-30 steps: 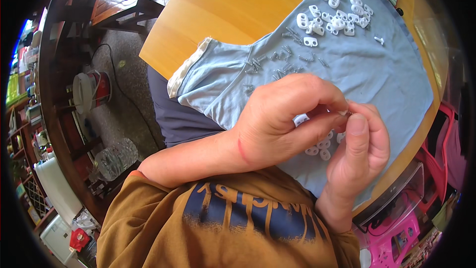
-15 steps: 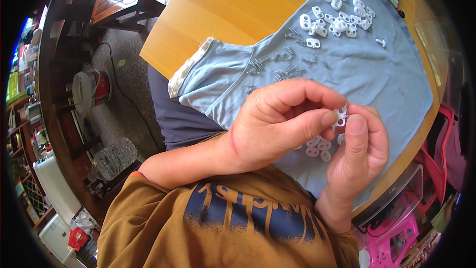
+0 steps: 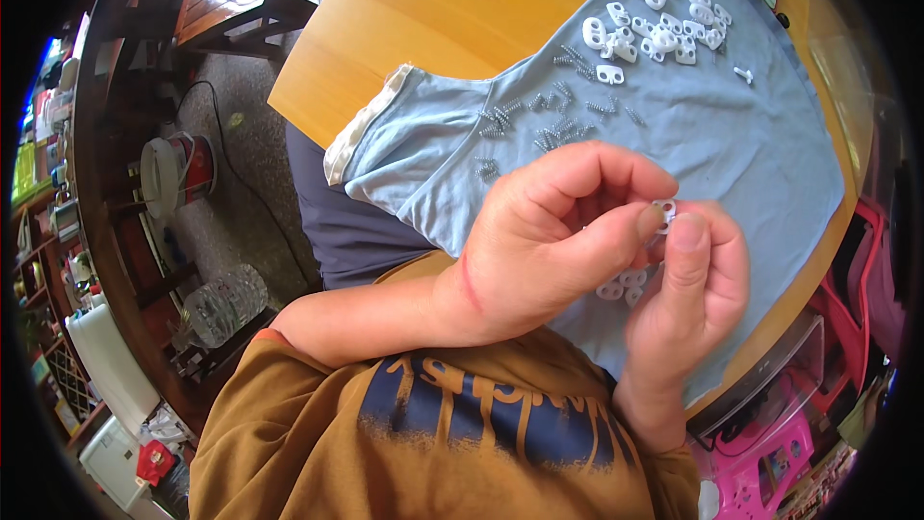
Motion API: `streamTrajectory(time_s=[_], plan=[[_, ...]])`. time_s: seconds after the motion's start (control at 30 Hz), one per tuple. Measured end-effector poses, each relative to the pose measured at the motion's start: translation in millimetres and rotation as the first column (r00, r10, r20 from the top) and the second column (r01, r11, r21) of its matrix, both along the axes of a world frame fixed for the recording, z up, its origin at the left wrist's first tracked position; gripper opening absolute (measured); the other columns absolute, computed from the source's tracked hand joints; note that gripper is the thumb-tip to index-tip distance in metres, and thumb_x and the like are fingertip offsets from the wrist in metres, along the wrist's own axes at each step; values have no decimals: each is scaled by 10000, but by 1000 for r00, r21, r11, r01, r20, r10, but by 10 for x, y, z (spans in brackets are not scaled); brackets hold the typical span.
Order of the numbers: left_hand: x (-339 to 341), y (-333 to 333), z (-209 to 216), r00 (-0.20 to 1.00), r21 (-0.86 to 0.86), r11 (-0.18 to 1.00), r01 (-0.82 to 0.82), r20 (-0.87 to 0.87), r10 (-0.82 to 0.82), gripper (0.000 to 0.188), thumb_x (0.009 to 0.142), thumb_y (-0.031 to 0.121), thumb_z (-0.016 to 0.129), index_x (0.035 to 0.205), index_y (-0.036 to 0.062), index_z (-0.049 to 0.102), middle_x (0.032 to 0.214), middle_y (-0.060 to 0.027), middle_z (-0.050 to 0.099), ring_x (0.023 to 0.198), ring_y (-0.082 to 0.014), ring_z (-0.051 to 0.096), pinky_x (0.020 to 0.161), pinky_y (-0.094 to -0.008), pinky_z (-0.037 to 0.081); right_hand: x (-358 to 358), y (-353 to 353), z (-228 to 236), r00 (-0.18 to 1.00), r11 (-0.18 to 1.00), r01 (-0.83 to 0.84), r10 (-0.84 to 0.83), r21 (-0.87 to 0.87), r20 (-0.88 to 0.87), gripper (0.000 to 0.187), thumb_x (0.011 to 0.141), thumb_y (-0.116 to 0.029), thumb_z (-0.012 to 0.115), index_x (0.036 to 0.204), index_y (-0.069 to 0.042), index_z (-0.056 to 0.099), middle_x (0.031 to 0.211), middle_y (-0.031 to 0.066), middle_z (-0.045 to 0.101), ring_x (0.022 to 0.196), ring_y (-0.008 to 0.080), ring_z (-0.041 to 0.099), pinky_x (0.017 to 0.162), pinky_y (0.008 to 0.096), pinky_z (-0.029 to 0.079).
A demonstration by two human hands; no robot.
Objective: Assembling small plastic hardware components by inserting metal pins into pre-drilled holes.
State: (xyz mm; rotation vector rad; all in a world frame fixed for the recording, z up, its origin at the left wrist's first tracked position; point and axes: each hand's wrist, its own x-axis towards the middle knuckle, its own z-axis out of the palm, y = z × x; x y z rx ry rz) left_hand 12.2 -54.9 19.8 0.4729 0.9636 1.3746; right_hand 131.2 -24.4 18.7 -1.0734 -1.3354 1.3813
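So the small white two-holed piece (image 3: 665,216) is up over the blue cloth (image 3: 746,159). Left hand (image 3: 544,246) has it pinched at the thumb tip, index finger arched above. Right hand (image 3: 683,294) is curled at its other edge, thumb close to the fingers (can't tell if they're gripping anything, sorry). Loose metal springs (image 3: 551,116) lie on the cloth's left half, a heap of white plastic parts (image 3: 664,41) near its top, and more white parts (image 3: 621,286) on it behind the hands.

text — large brown-and-navy lettering (image 3: 486,403), creased | on — brown shirt (image 3: 279,424), chest
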Motion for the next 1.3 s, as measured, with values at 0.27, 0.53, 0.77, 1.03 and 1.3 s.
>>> streamTrajectory(time_s=[0.27, 0.53, 0.77, 1.03, 1.3], plan=[[-4, 8, -12, 991, -12, 1000, 28, 128, -26, 187, 853, 39, 538, 1026, -27, 516, 880, -87, 582, 694, -130, 575, 635, -239, 492, 42, 41, 15, 1000, 1000, -4, 4, 6, -11, 190, 868, -169, 523, 828, 14, 551, 740, 21, 548, 634, 66, 437, 574, 198, 356], [-58, -34, 18, 998, 31, 999, 35, -53, -33, 158, 866, 56, 518, 1004, -19, 503, 881, -91, 581, 692, -140, 581, 631, -251, 496, 115, 91, 29, 998, 995, -53, 49, 83, 47, 102, 834, -59, 560, 867, 30, 596, 764, 12, 536, 647, 40, 446, 562, 160, 337], [-211, -176, 16, 998, -39, 998, -50, -46, 48, 146, 851, 65, 538, 970, -15, 511, 829, -82, 584, 662, -131, 573, 620, -238, 456, 97, 118, 86, 873, 967, -148, 29, 208, 486, 97, 740, 16, 617, 831, 17, 584, 715, 63, 536, 633, 146, 504, 571, 258, 404], [-311, -285, -13, 998, -62, 996, -58, -20, 57, 126, 853, 53, 527, 961, -10, 509, 841, -75, 577, 675, -121, 562, 625, -234, 454, 104, 41, 176, 563, 913, -362, 51, 191, 825, 160, 669, 6, 637, 816, -22, 582, 770, 83, 537, 715, 267, 523, 635, 349, 407], [-320, -290, -9, 999, -43, 998, -35, 23, 36, 132, 855, 60, 530, 969, -5, 512, 852, -78, 581, 674, -112, 558, 613, -221, 454, 72, 56, 169, 425, 808, -518, -43, 282, 904, 213, 652, -14, 643, 850, -34, 567, 816, 86, 534, 774, 271, 521, 682, 360, 400]])
